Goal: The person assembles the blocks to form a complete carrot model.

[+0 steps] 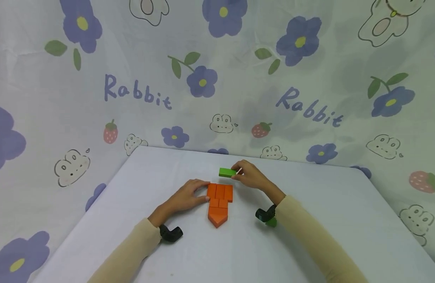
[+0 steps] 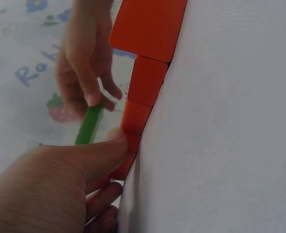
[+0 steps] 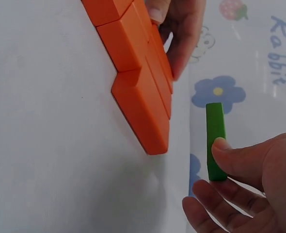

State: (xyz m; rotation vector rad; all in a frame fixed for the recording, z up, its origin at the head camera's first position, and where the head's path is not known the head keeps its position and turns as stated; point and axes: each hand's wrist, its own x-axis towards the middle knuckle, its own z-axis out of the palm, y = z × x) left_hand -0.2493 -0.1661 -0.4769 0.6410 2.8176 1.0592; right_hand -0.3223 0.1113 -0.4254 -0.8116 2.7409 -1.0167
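Note:
My right hand (image 1: 250, 175) pinches a green rectangular block (image 1: 226, 172) by its right end, thumb against fingers. It is just beyond a flat arrangement of orange blocks (image 1: 220, 192). Their near end is a pointed orange block (image 1: 217, 217), and the far end is a wider row. At the left of that row is my left hand (image 1: 185, 195), its thumb and index finger extended and touching the orange edge. In the left wrist view the left thumb (image 2: 102, 155) lies against the blocks' side; the other fingers are partly hidden. A gap separates the green block (image 3: 215, 141) from the orange ones.
Another green block (image 1: 272, 222) lies under the right wrist, partly hidden by the black wrist camera (image 1: 266, 214). A second black camera (image 1: 171, 234) is on the left wrist. The white table (image 1: 189, 259) meets a patterned cloth (image 1: 238, 86) at its back edge.

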